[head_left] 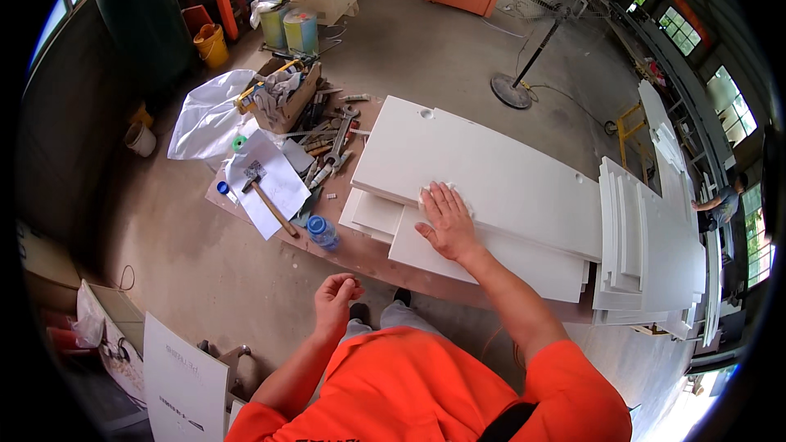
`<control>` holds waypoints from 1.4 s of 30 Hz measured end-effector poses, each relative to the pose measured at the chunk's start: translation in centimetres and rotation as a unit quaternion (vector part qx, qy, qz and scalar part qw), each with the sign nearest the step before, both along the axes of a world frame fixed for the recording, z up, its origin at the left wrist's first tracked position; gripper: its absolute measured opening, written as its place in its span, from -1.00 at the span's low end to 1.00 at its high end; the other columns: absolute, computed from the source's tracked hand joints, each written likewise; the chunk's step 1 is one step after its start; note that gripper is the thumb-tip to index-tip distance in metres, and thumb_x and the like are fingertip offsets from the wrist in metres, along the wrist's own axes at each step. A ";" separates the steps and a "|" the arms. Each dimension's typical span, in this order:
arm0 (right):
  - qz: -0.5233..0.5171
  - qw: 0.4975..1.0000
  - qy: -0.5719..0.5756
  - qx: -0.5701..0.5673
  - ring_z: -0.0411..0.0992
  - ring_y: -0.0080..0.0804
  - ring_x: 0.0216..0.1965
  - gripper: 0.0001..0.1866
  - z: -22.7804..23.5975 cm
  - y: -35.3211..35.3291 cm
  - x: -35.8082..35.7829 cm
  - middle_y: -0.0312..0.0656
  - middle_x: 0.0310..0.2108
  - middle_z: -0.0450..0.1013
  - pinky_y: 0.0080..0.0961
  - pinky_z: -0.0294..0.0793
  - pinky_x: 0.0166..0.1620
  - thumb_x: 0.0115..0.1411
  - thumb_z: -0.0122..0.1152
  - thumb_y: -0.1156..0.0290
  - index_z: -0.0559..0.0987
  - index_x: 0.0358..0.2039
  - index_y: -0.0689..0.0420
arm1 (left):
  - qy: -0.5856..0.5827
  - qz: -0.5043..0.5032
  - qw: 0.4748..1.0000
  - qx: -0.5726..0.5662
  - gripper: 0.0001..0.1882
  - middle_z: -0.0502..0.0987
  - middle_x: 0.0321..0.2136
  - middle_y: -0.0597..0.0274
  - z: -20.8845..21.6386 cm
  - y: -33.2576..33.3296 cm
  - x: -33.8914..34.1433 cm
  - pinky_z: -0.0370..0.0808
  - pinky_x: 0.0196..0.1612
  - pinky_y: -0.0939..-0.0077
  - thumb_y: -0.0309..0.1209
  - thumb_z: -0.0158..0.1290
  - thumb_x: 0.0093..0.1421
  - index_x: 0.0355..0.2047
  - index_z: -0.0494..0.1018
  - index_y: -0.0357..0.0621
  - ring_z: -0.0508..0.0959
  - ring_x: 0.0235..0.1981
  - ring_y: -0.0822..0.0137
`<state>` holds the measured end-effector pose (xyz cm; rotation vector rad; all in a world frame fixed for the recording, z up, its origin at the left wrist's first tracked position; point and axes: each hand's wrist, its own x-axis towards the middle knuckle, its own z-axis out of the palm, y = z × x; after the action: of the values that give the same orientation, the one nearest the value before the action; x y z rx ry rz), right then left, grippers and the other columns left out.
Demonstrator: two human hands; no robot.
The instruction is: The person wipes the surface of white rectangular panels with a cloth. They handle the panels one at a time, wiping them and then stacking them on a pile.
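Note:
My right hand [451, 229] lies flat with its fingers stretched out, pressing on a crumpled white cloth [425, 193]. The cloth rests on the near side of a long white panel [499, 162], which has a round hole toward each end. More white panels [483, 250] show beneath it on the low reddish-brown table [368, 255]. Off the near edge of that table, my left hand [334, 301] hangs in the air with its fingers curled in. Whether anything is inside those fingers is hidden. Nearest to it stands a blue-capped clear bottle [322, 233].
Left on the table are a hammer [270, 206] on white paper [282, 176], loose tools and a box [286, 100] of rags. Stacked white panels [647, 250] stand to the right. A floor fan [536, 53] stands beyond. Another person [723, 206] is at far right.

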<state>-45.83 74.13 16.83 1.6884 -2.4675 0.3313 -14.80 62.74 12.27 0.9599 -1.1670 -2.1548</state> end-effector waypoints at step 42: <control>0.153 0.983 -0.022 0.098 -0.15 0.03 0.59 -0.02 0.0 -22.2 -3.0 0.15 0.55 -0.02 -0.10 -0.29 0.58 0.43 -0.11 -0.29 0.14 0.48 0.37 | 0.073 -0.002 0.988 0.132 -0.82 0.68 -0.19 0.12 3.3 -4.7 -10.4 0.63 -0.08 0.45 -0.43 0.08 0.46 -0.08 0.54 -0.31 0.67 -0.22 0.36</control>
<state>-48.78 51.91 16.84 2.1685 -2.3336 0.1622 -25.25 58.02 15.56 0.8879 -0.8284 -2.3812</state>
